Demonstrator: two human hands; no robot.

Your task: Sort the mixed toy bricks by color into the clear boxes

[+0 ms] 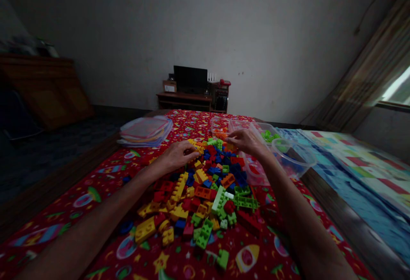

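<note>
A loose heap of toy building bricks (pixel 201 177) in yellow, green, red, blue and orange covers the middle of the table. My left hand (pixel 179 155) reaches to the heap's far left side, its fingers bent together beside some yellow bricks (pixel 196 146). Whatever those fingers hold, if anything, is hidden. At the far right of the heap is my right hand (pixel 246 140), palm down, with the fingertips drawn close together. An orange brick (pixel 229 146) lies just under it; I cannot make out what is between the fingers.
Clear plastic boxes stand along the right side, one with light green pieces (pixel 269 136). A round clear tub (pixel 296 160) sits at the right edge. Stacked plastic lids (pixel 145 130) lie at the far left. A red patterned cloth (pixel 112 198) covers the table; a bed (pixel 358 164) adjoins it.
</note>
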